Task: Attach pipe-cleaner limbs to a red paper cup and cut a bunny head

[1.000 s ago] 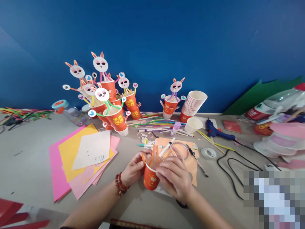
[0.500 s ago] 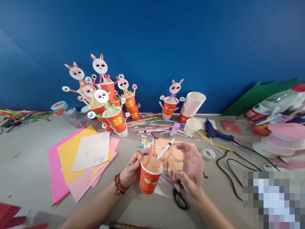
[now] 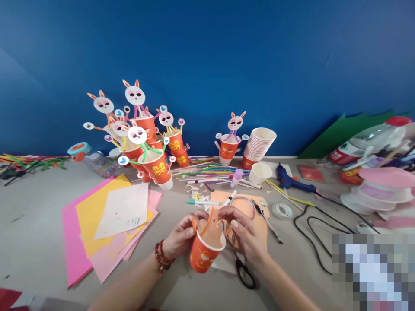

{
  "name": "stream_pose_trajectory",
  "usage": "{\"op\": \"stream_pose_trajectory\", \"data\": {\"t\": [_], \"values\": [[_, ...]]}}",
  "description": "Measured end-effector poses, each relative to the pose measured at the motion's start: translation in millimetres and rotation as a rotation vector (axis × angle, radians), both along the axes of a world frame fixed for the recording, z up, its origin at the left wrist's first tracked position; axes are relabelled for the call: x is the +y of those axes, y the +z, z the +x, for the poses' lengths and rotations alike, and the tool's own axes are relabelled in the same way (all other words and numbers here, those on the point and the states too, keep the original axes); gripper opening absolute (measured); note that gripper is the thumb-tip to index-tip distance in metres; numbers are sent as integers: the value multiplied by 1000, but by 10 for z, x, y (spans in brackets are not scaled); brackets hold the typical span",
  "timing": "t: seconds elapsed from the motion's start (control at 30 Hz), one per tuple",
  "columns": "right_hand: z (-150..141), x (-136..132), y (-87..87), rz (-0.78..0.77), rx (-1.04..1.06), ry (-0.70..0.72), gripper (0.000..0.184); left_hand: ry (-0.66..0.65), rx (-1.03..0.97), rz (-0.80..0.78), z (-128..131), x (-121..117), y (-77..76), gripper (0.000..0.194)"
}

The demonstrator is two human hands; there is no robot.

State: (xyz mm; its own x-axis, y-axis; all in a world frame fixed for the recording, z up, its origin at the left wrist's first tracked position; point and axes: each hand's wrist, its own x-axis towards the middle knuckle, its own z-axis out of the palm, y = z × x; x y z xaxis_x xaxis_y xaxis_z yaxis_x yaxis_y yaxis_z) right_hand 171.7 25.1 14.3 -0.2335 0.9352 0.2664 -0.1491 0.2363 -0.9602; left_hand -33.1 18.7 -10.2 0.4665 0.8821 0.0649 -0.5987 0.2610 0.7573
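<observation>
A red paper cup (image 3: 203, 255) with a white rim and gold print tilts in front of me. Orange pipe cleaners (image 3: 210, 220) and a clear strip stand up out of it. My left hand (image 3: 184, 233), wearing a beaded bracelet (image 3: 162, 257), is closed on the cup's left rim, where a short orange end sticks up by the thumb. On the other side, my right hand (image 3: 241, 226) has its fingers bent together at an orange pipe cleaner end that sticks out past the rim. Its fingertips are partly hidden. Black-handled scissors (image 3: 245, 274) lie under the right hand.
Finished rabbit cups (image 3: 155, 166) stand stacked at the back left, coloured paper (image 3: 76, 250) before them. Behind my hands are markers (image 3: 202, 202), a glue stick (image 3: 236, 178) and a cup stack (image 3: 259, 144). A glue gun (image 3: 296, 183), its cord and tape (image 3: 282, 211) lie right.
My right hand has moved left from open air to the cup's right side, and its fingers have closed. The cup has tilted and shifted slightly down. The whole view has shifted a little.
</observation>
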Motion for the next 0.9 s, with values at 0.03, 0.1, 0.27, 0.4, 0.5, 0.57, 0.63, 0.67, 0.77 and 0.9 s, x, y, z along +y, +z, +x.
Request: {"op": "stream_pose_trajectory", "data": {"t": [0.03, 0.1, 0.27, 0.4, 0.5, 0.57, 0.63, 0.67, 0.77, 0.9], "values": [[21, 9, 26, -28, -18, 9, 35, -12, 4, 3, 0, 1, -2, 20], [50, 20, 80, -63, -54, 48, 29, -35, 16, 13, 1, 4, -2, 19], [41, 5, 123, -115, -77, 116, 23, -96, 41, 43, 16, 11, 11, 20], [16, -6, 97, -150, -101, 111, 22, -116, 17, 47, 32, 8, 25, 17], [14, -1, 103, -155, -146, 98, 22, -111, -7, 37, 45, 2, 41, 18], [17, -2, 108, -141, -174, 91, 21, -110, -21, 26, 52, -4, 55, 19], [18, -10, 109, -119, -199, 83, 18, -111, -34, 18, 57, -11, 68, 19], [19, -16, 108, -110, -211, 77, 17, -113, -39, 15, 59, -14, 72, 19], [18, -31, 102, -89, -233, 64, 15, -115, -50, 9, 62, -22, 71, 16], [14, -33, 83, -84, -237, 57, 16, -109, -71, 0, 63, -24, 47, 14]]}}
